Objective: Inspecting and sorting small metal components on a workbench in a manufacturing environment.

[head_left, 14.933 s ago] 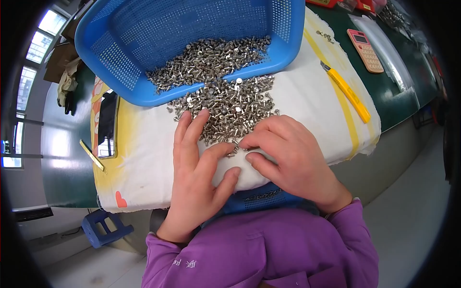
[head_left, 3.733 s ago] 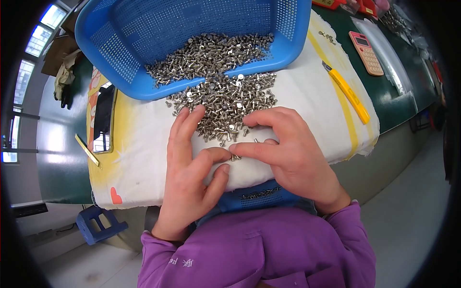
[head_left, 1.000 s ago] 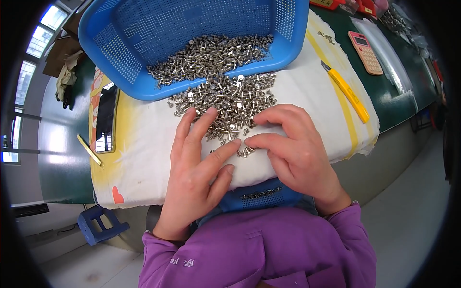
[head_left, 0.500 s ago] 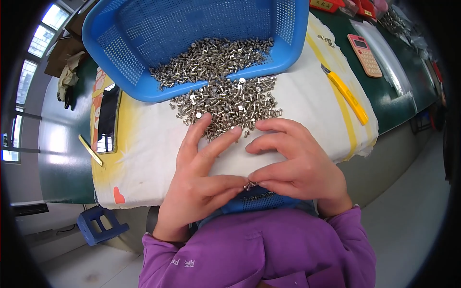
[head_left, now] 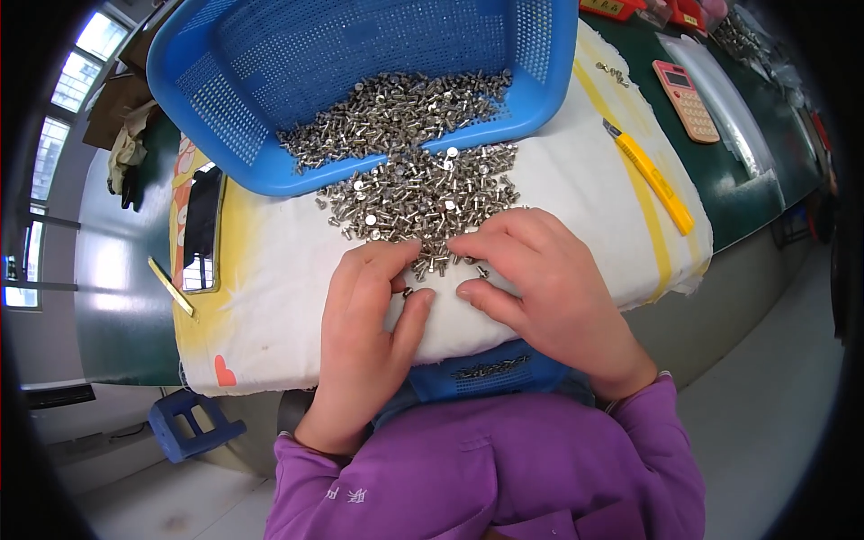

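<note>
Currently two hands (head_left: pixel 369 301) (head_left: pixel 544 292), fingers parted, at countless screws (head_left: pixel 427 193); two blue baskets (head_left: pixel 540 112) (head_left: pixel 468 386), one calculator (head_left: pixel 688 101).

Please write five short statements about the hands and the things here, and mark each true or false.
1. The large yellow cutter lies on the white cloth. True.
2. The large blue basket is empty. False: the basket holds many small metal pieces.
3. The left hand and right hand are at the near side of the metal pile. True.
4. The pink calculator lies on the white cloth. False: the calculator lies on the green table.
5. The phone lies left of the left hand. True.
</note>
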A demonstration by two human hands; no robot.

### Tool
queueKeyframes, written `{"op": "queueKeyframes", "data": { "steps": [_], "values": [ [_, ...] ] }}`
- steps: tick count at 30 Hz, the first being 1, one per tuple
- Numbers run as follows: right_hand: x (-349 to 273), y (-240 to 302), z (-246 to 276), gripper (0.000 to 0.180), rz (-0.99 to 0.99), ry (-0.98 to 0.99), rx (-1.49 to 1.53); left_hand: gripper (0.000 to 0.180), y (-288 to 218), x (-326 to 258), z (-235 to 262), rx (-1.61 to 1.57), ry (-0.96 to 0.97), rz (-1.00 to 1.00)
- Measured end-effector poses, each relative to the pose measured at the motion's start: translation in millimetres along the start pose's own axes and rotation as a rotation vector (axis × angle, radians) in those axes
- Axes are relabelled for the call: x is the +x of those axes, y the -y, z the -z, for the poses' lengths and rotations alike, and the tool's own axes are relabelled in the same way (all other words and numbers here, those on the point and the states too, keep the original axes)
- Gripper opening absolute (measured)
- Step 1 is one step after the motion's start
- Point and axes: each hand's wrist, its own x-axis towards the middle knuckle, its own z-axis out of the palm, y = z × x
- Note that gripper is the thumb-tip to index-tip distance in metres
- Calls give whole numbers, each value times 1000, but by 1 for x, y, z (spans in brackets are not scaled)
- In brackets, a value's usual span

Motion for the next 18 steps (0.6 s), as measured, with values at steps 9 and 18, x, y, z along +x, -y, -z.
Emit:
{"op": "queueKeyframes", "data": {
  "steps": [9,18],
  "values": [
    [-4,3,5,25,-102,-68,63,41,-4,3,-2,159,33,-198],
    [-4,1,5,16,-13,-7,63,29,-1,2,-2,154,21,-176]
  ]
}}
